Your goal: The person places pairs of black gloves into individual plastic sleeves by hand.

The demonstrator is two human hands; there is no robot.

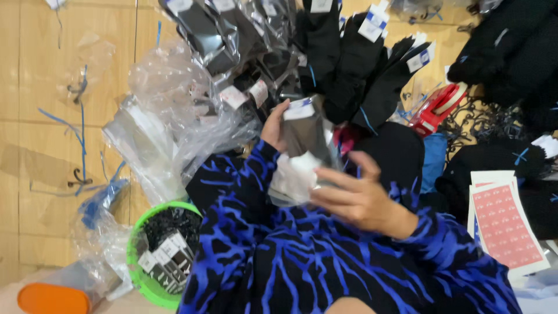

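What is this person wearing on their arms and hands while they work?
Both arms are covered to the wrist by long sleeves of dark, near-black fabric crossed by bright blue, branching streaks, rather like lightning or veins. The left hand and right hand are bare: no gloves. I can make out no rings, watch or bracelet, though the picture is somewhat blurred.

The left hand (273, 129) is mostly hidden behind the clear packet (305, 136), perhaps gripping it.

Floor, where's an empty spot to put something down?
Bare wooden floor lies far left, bordered by the clear plastic bags and green basket. Crowded: black socks, red tape dispenser and pink sticker sheets on the right.
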